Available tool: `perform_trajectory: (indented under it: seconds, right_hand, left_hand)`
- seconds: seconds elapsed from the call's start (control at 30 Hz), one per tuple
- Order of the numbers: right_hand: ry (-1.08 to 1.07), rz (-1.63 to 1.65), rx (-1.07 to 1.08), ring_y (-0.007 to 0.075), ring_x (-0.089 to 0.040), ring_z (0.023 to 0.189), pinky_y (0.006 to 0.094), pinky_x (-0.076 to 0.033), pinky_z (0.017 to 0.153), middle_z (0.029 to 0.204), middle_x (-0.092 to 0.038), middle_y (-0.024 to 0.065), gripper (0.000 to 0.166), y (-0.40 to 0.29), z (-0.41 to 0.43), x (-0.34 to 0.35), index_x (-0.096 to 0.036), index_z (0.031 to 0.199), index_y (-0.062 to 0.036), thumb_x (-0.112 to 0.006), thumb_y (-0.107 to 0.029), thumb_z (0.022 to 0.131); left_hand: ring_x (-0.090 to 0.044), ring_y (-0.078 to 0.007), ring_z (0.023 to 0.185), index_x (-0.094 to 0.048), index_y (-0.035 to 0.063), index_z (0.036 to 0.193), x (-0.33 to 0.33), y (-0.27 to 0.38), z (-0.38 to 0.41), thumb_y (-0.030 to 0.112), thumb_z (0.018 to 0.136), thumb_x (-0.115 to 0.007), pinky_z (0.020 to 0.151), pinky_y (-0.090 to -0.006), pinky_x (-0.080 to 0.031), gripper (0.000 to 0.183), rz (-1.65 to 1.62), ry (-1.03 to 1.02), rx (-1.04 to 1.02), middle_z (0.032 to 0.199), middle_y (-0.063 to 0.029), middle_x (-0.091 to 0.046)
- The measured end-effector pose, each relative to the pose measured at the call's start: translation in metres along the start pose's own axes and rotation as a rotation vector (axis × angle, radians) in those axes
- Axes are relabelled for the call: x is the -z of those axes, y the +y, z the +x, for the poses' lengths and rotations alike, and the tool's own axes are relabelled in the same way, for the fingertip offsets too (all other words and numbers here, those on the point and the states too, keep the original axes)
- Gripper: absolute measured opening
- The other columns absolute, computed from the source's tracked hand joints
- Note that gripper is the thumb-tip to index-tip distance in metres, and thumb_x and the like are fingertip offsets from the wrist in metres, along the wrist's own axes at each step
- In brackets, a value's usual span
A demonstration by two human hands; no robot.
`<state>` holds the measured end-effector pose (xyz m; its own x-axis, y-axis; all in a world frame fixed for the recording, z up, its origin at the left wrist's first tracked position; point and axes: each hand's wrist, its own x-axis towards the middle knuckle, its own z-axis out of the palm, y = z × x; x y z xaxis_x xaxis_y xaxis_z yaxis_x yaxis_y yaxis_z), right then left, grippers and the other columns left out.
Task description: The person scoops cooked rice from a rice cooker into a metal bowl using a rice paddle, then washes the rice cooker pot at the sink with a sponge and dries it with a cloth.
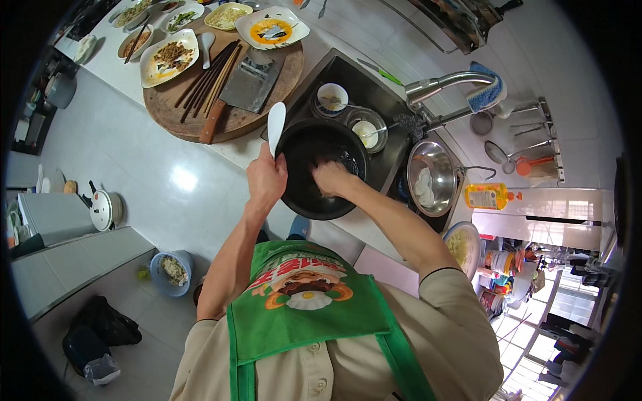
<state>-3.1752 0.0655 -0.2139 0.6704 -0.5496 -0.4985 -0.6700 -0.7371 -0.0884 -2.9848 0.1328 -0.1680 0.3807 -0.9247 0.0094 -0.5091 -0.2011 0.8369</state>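
Note:
A black pot (301,145) is tilted at the front edge of a dark sink (333,65). My left hand (267,176) grips a white plastic rice paddle (276,123), its blade pointing up, beside the pot's left rim; whether it also holds the rim cannot be told. My right hand (331,178) reaches inside the pot near some water, its fingers blurred and partly hidden. Behind the pot in the sink are a white bowl (332,95) and a glass bowl (383,135) with a smaller white bowl inside it.
Left of the sink, a round wooden chopping board (165,116) bears a cleaver (253,82), chopsticks (200,85) and plates. A steel basin (446,173) with a white cloth-like thing stands right of the sink. The faucet (441,82) arches from behind; a dish soap bottle (486,196) is farther right.

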Motion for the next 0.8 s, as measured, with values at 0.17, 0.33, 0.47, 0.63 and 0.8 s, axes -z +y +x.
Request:
perform_trajectory:
  seconds: [0.17,0.33,0.47,0.63,0.8]
  right_hand:
    - [-0.207,0.279,0.073,0.0372,-0.069,0.096,0.0461,-0.056,0.085,0.102,-0.070,0.0260,0.025,-0.033,0.008,0.004,-0.073,0.093,0.0032,-0.068,-0.013,0.074]
    - [0.189,0.273,0.112,0.0389,-0.067,0.102,0.0479,-0.054,0.089,0.112,-0.066,0.0244,0.032,-0.010,0.047,-0.019,-0.066,0.111,-0.0029,-0.065,-0.011,0.080]
    - [0.231,0.094,-0.024,0.0406,-0.064,0.111,0.0509,-0.052,0.096,0.129,-0.060,0.0224,0.043,0.002,0.015,0.000,-0.062,0.125,-0.0041,-0.065,-0.018,0.085]
    - [-0.353,-0.083,0.051,0.0408,-0.065,0.113,0.0499,-0.053,0.094,0.118,-0.069,0.0229,0.028,-0.022,-0.006,0.016,-0.074,0.100,0.0004,-0.063,-0.012,0.078]
    - [-0.083,0.735,-0.118,0.0358,-0.066,0.102,0.0451,-0.052,0.083,0.107,-0.071,0.0227,0.024,-0.047,0.040,-0.008,-0.073,0.098,0.0005,-0.059,-0.012,0.083]
  left_hand:
    - [-0.063,-0.0487,0.074,-0.056,0.0035,0.106,-0.001,0.002,-0.004,0.013,0.092,-0.062,0.064,-0.0554,-0.048,0.018,0.007,0.009,0.027,0.076,-0.0258,-0.066]
    - [-0.063,-0.0490,0.073,-0.055,0.0037,0.105,0.002,-0.002,-0.002,0.013,0.091,-0.062,0.065,-0.0571,-0.049,0.018,0.062,-0.040,-0.041,0.074,-0.0258,-0.065]
    - [-0.062,-0.0493,0.068,-0.053,0.0035,0.101,0.001,-0.002,-0.005,0.012,0.090,-0.062,0.063,-0.0575,-0.048,0.016,0.034,0.001,-0.031,0.068,-0.0249,-0.063]
    - [-0.063,-0.0484,0.070,-0.055,0.0035,0.106,-0.002,0.000,-0.006,0.014,0.091,-0.063,0.064,-0.0549,-0.048,0.020,-0.017,0.038,0.033,0.071,-0.0246,-0.065]
    - [-0.062,-0.0492,0.071,-0.056,0.0037,0.102,0.000,0.007,-0.007,0.016,0.094,-0.060,0.063,-0.0552,-0.047,0.015,-0.085,0.058,0.034,0.073,-0.0250,-0.065]
